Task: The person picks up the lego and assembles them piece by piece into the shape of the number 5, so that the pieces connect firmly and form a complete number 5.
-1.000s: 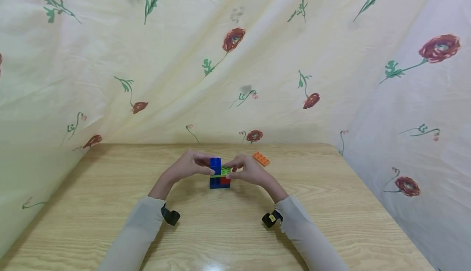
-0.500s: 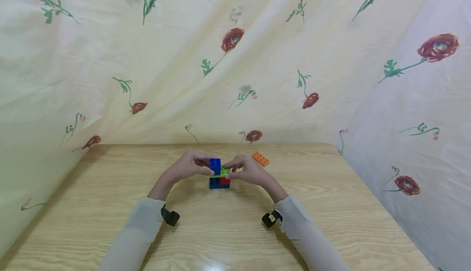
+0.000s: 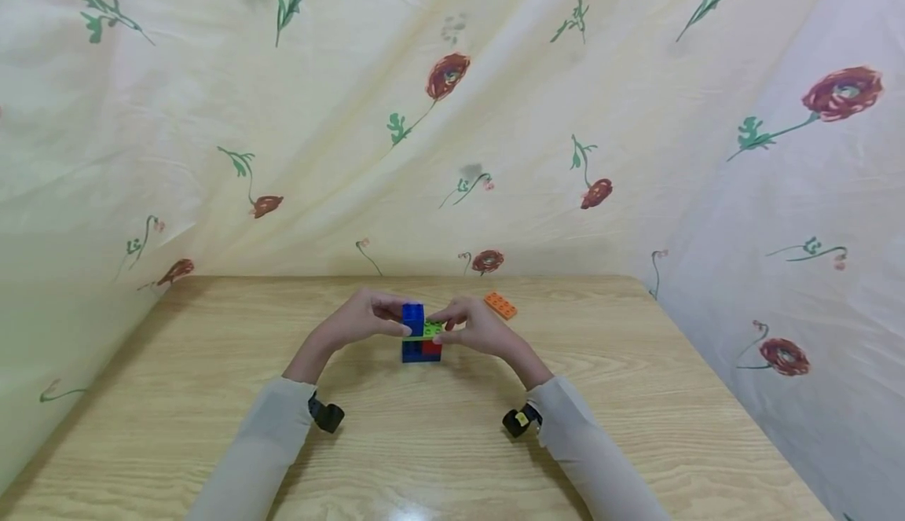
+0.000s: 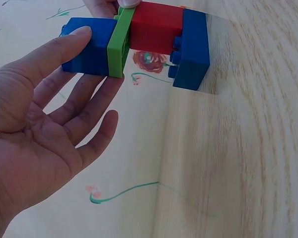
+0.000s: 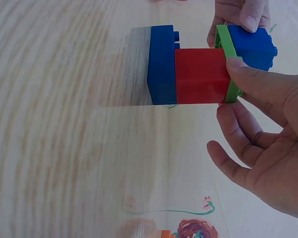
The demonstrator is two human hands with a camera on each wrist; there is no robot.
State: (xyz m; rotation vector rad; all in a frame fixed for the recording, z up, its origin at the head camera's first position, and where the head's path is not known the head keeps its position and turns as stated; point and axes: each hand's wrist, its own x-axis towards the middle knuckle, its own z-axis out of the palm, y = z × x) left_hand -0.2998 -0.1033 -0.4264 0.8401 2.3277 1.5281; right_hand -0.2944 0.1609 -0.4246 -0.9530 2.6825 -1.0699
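Note:
A small stack of toy building bricks stands on the wooden table. At its base is a long blue brick (image 5: pixel 161 69), with a red brick (image 5: pixel 201 77) on one end. Across the red brick lies a thin green plate (image 4: pixel 118 47), and its other end overhangs the base. The upper blue brick (image 4: pixel 92 54) sits on that overhanging end. My left hand (image 3: pixel 357 321) pinches this upper brick between thumb and fingers. From the other side my right hand (image 3: pixel 484 328) grips the green plate at its edge, thumb in front and fingers behind.
An orange eight-stud plate (image 3: pixel 500 305) lies on the table (image 3: pixel 424 442) behind my right hand, near the far edge. A flower-patterned curtain (image 3: pixel 339 112) hangs behind the table and along both sides.

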